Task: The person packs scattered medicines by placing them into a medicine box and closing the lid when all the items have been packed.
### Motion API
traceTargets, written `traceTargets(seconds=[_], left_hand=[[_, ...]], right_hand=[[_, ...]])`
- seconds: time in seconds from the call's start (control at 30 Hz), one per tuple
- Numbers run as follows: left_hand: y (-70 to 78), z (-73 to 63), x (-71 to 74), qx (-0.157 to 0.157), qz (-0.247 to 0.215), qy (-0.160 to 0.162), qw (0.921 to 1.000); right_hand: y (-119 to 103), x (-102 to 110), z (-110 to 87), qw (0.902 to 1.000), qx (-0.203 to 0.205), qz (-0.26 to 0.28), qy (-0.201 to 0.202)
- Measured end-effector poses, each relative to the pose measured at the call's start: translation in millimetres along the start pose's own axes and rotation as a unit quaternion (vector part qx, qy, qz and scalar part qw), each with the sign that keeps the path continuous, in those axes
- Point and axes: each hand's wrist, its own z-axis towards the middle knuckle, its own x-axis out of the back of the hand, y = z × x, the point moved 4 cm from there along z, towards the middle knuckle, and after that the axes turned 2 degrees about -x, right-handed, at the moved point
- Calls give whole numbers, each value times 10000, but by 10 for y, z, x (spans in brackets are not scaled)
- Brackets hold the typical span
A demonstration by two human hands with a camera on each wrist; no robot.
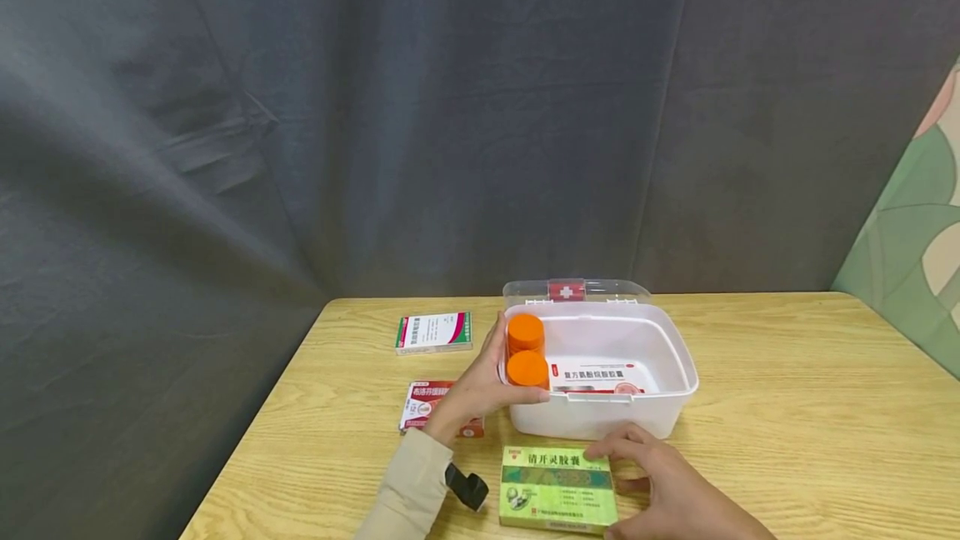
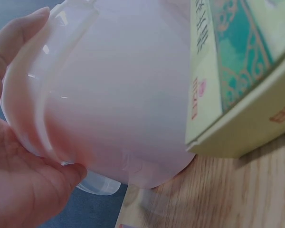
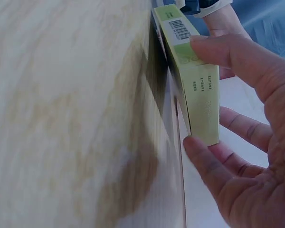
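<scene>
A white plastic medicine bin (image 1: pixel 600 417) stands on the table with its clear lid (image 1: pixel 607 293) swung back. My left hand (image 1: pixel 483 386) holds the bin's left end, thumb along the front rim and fingers on the side. Inside the bin are two orange-capped bottles (image 1: pixel 528 368) at the left and a white-and-red medicine box (image 1: pixel 596 377) on the bottom. In front of the bin is a green medicine box (image 1: pixel 557 486). Its right end is in the grip of my right hand (image 1: pixel 663 486), which also shows in the right wrist view with the thumb (image 3: pixel 216 50) against the box.
Left of the bin lie a white, green and magenta medicine box (image 1: pixel 434 332) and a red medicine box (image 1: pixel 420 411), partly covered by the left hand. The wooden table (image 1: pixel 795 407) ends at a dark curtain (image 1: pixel 480 123). A patterned panel (image 1: pixel 911 223) is at the far right.
</scene>
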Motion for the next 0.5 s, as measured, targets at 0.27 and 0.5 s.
traceTargets(seconds=[0.27,0.5], left_hand=[[-3,0,-1,-29,-83,-13,10000],[-7,7,-2,5,-64,-2,10000]], right_hand=[[-6,-5,-29,9988,327,368,41],[1,-16,-44,9972,561,488,55]])
